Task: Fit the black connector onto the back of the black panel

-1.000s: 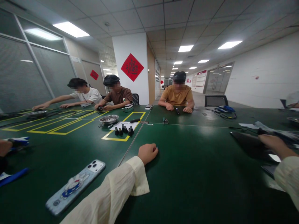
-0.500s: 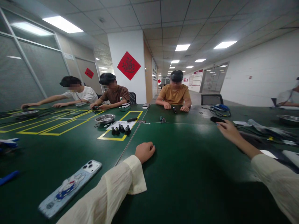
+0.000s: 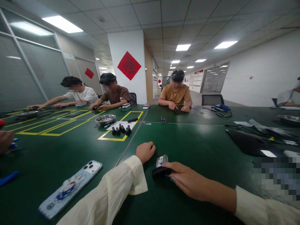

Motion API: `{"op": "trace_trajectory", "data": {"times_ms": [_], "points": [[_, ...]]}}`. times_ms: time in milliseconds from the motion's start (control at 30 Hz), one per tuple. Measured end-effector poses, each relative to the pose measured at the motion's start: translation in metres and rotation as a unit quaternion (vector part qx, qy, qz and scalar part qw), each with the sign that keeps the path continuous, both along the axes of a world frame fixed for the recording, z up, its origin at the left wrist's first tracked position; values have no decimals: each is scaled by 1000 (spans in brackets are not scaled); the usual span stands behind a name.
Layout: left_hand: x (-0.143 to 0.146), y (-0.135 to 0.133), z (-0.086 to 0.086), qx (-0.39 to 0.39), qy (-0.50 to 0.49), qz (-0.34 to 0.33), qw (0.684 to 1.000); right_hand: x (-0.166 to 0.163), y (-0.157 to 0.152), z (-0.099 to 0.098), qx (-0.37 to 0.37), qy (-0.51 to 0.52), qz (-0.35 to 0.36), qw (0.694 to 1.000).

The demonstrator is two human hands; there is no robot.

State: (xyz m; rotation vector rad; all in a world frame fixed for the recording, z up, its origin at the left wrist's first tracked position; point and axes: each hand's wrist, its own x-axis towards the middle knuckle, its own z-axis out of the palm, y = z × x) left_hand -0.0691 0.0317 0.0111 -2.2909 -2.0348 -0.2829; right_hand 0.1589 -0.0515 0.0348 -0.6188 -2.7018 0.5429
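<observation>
Pinching a dark piece [image 3: 160,172] by its three-o'clock end, my right hand [image 3: 187,181] has it at about ten o'clock from my palm and just over the green table [image 3: 201,150] or on it, I cannot tell which, its long axis running roughly nine to three. It looks black and blocky, with a clear, shiny part [image 3: 161,160] at its twelve-o'clock side showing something whitish. My left hand [image 3: 145,152], the farther one, rests apart at eleven o'clock from the piece, fingers curled together, with the phone [image 3: 71,189] at eight o'clock from it
</observation>
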Motion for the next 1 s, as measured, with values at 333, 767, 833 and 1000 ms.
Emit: {"op": "trace_trajectory", "data": {"times_ms": [333, 767, 833, 1000], "points": [[-1, 2, -4, 1, -8, 5, 1000, -7, -21, 14, 48, -115, 84, 989], [0, -5, 3, -7, -11, -10, 1000, 100, 73, 18, 209, -123, -187, 952], [0, -6, 4, -8, -13, -10, 1000, 140, 97, 19, 223, -162, -270, 923], [-1, -6, 3, -4, -10, -20, 1000, 237, 125, 12, 181, -200, -469, 841]]}}
